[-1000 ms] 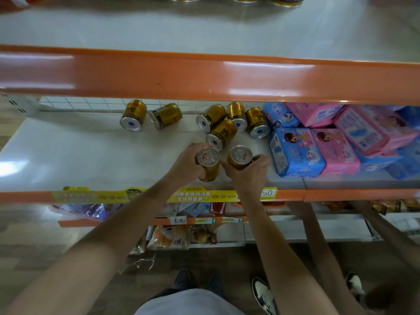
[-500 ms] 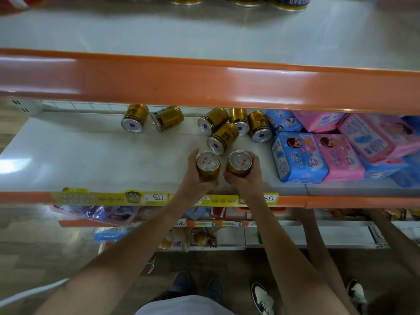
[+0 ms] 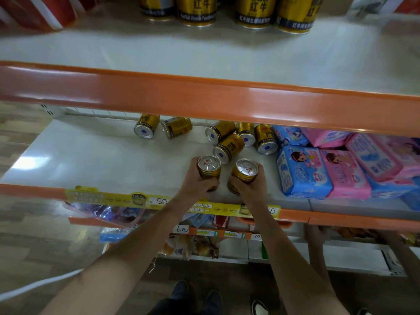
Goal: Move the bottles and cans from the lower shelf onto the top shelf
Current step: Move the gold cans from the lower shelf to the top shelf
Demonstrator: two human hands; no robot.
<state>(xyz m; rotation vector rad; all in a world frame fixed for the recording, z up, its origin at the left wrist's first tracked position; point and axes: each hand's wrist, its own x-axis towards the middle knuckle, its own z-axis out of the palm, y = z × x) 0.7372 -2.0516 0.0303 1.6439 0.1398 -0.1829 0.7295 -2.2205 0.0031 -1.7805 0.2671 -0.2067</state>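
My left hand (image 3: 197,185) grips a gold can (image 3: 209,167) upright, its silver top facing me, just above the front of the lower shelf (image 3: 95,160). My right hand (image 3: 251,187) holds a second gold can (image 3: 246,171) beside it, tilted slightly right. Several more gold cans lie on their sides farther back on that shelf, one (image 3: 228,148) right behind my hands and two (image 3: 146,126) to the left. On the top shelf (image 3: 204,57), several gold cans (image 3: 196,10) stand upright at the back.
The top shelf's orange front rail (image 3: 204,96) runs across the view above my hands. Blue and pink packets (image 3: 322,171) fill the lower shelf's right side. Another person's arms (image 3: 316,251) reach under the shelf at lower right. Yellow price strips (image 3: 118,197) line the lower edge.
The view has tilted up, bringing the cans at the back of the top shelf into sight. Both hands keep their cans and have lifted them slightly off the lower shelf.
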